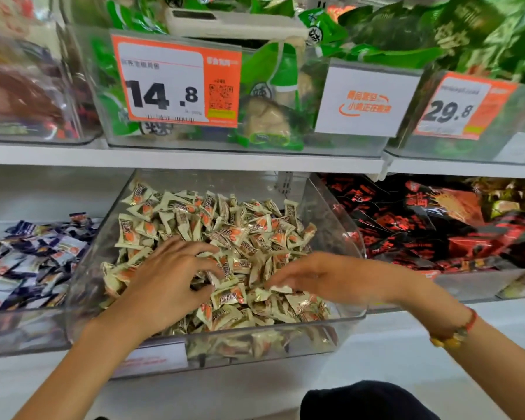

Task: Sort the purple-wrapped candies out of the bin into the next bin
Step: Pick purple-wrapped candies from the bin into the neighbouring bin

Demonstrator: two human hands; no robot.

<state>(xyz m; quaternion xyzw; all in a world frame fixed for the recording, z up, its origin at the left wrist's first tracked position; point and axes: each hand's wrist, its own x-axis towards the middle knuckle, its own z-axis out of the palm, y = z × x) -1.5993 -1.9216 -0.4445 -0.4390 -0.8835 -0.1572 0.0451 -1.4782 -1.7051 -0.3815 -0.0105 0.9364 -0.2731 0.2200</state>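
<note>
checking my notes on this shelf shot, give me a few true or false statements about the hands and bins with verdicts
1. Both hands are in the middle bin. True: left hand and right hand rest on the cream candies.
2. The purple candies lie in the bin to the left. True.
3. The right hand holds a purple candy. False: only cream wrappers lie under its fingers.
4. The tag above the middle bin reads 29.8. False: that tag reads 14.8.
5. The right wrist wears a bracelet. True.
</note>
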